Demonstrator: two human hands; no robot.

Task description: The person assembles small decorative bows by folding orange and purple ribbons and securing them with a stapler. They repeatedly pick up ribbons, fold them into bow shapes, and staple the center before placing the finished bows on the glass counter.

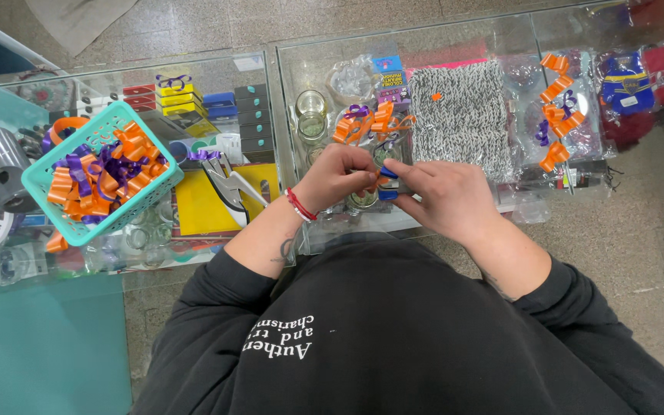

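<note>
Between my two hands sits a small blue piece (388, 174) with a bit of orange ribbon (379, 178) against it, mostly hidden by my fingers. My left hand (337, 178) pinches it from one side, fingers curled tight; my right hand (441, 197) nips it from the other. Both hover over the glass counter (286, 69), just below a bow of orange and purple curls (370, 123); a teal basket of ribbon (101, 173) stands well to the left.

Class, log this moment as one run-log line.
left hand: pinching blue piece | right hand: pinching same piece | nearby: basket of ribbon curls
</note>
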